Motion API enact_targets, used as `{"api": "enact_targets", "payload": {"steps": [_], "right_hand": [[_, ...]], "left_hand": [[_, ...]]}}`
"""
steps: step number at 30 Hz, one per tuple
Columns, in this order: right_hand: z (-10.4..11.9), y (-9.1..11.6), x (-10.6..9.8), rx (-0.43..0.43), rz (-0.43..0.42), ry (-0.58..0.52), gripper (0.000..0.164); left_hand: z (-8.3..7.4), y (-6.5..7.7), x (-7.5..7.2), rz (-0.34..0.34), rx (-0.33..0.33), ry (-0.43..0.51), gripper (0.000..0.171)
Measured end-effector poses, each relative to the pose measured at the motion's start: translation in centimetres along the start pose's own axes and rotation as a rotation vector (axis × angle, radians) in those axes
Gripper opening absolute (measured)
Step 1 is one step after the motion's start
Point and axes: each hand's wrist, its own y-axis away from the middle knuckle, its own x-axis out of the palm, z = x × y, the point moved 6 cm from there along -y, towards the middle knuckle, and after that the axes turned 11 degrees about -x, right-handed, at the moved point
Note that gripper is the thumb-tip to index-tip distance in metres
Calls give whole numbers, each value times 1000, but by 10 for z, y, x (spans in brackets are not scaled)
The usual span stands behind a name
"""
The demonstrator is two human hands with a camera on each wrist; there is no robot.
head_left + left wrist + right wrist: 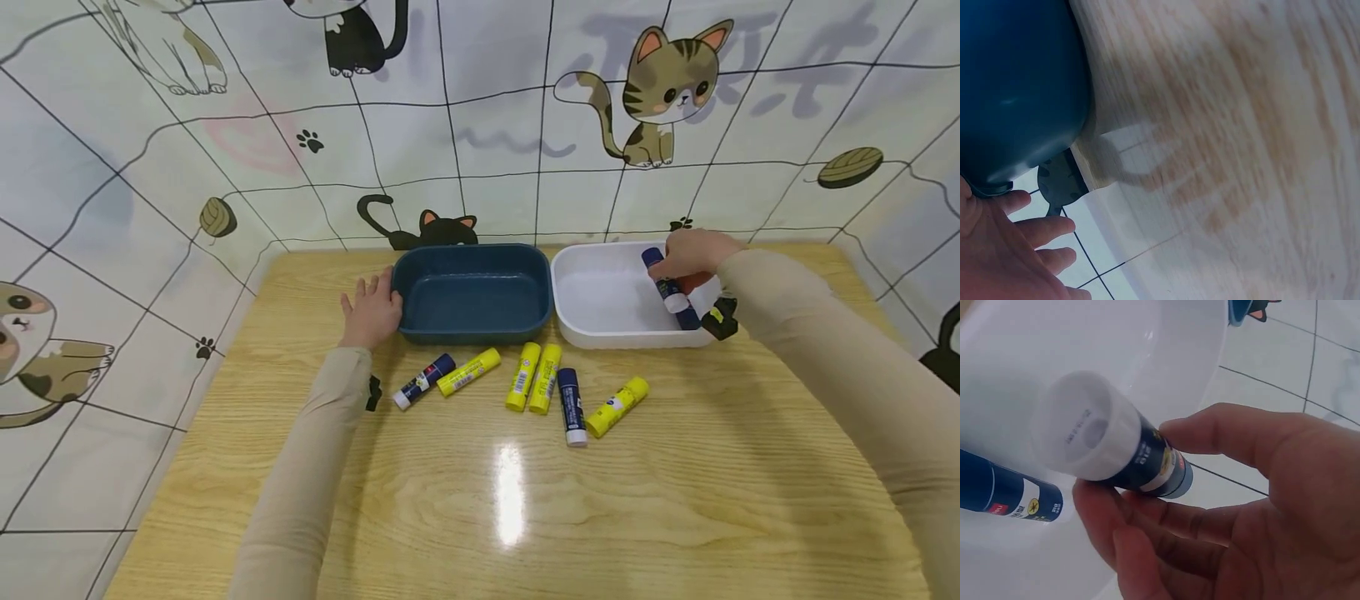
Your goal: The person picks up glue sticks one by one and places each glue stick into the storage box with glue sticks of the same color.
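Observation:
My right hand (699, 254) pinches a navy glue stick (667, 283) with a white base between thumb and fingers, over the white tray (600, 337). In the right wrist view the white base of that glue stick (1147, 456) faces the camera. A second navy glue stick (1013, 490) lies inside the white tray, beneath the held one. At the left end of the dark blue tray (472, 337), my left hand (371, 312) rests against the wall with its fingers extended. The left wrist view shows those fingers loosely spread beside the blue tray (1022, 81).
In front of the trays on the wooden table (435, 500) lie several yellow glue sticks (469, 372), a navy glue stick (423, 382) at left and another navy glue stick (572, 407) right of centre. A cat-patterned tiled backdrop (495, 150) rises right behind the trays.

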Motion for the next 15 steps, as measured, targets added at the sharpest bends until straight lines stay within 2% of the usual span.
{"api": "enact_targets", "payload": {"steps": [4,10,15], "right_hand": [[-9,-10,5,43,75,-58,33],[-19,-21,6,85,127,-122,34],[-22,-32,10,94,152,-113,33]], "left_hand": [[-1,-1,1,3,-3,-15,56],[-2,-2,0,3,-2,-6,56],[1,-3,0,4,-4,-10,56]]}}
